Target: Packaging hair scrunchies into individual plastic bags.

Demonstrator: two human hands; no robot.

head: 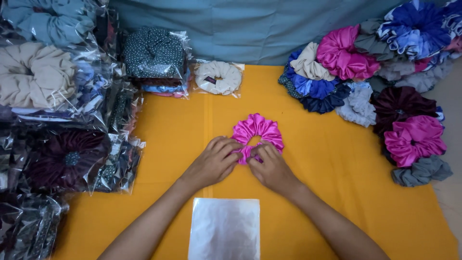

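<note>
Status: packing is partly complete.

Both hands rest on the near edge of a bright pink scrunchie (pixel 257 134) that lies flat on the orange tabletop (pixel 337 192). The left hand (pixel 211 163) has its fingers (pixel 226 144) curled down and pinching the gathered fabric at the near left of the ring. The right hand (pixel 272 168) has its fingers (pixel 262 149) bent and pressed onto the same edge, just beside those of the left. Neither hand lifts the scrunchie; it is in contact with the tabletop.

Items not yet used: a flat clear plastic bag (pixel 224 228) lies empty directly behind the fingers, between the two forearms, near but apart from the scrunchie.

Work judged done: one white scrunchie in a bag (pixel 219 77) lies ahead of the fingers and slightly left. Stacks of bagged scrunchies (pixel 62 120) stand well to the left of the left-hand fingers.

Work judged left: a loose heap of unbagged scrunchies (pixel 380 82) in pink, blue, grey, beige and dark red sits well to the right of the right-hand fingers. The pink scrunchie in hand is also still outside its bag
</note>
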